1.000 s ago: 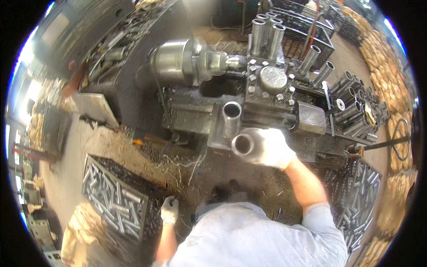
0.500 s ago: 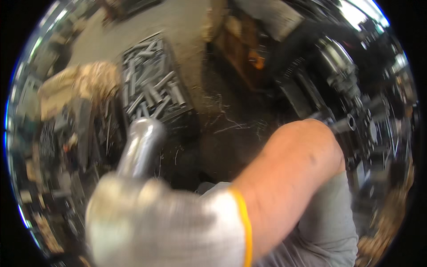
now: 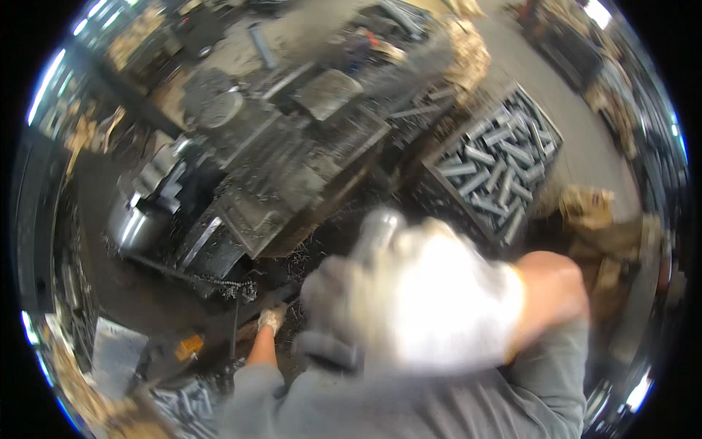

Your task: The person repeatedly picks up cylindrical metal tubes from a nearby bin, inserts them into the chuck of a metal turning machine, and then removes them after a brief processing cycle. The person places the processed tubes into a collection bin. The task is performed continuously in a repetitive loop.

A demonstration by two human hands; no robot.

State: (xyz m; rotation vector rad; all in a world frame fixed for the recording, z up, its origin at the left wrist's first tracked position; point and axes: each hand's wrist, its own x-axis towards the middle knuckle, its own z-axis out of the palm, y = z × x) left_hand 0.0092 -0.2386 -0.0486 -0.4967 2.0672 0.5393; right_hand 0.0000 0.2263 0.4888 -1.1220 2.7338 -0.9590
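My right hand (image 3: 439, 296), in a white work glove with a darkened palm, is raised in the middle and smeared by motion. It is closed around a shiny metal tube (image 3: 378, 225), whose far end sticks out past the fingers; the glove hides the rest. Lower left, my left hand (image 3: 272, 317), also gloved, reaches to the dark near side of a machine. Its fingers look curled, but what they hold is hidden. Beyond my right hand stands a dark metal bin (image 3: 466, 210) full of short grey tubes (image 3: 479, 154).
A lathe-like machine with a shiny round chuck (image 3: 134, 227) and a flat, chip-strewn bed (image 3: 281, 212) fills the left. Curled metal shavings (image 3: 245, 290) lie below it. More metal pieces (image 3: 186, 402) are at lower left, near an orange object (image 3: 189, 347). Brown sacking (image 3: 468, 55) is at the back.
The view has swung left, bringing the machine and my left hand into sight. The bin now appears at the right. My right hand still holds the tube and has swung round with it.
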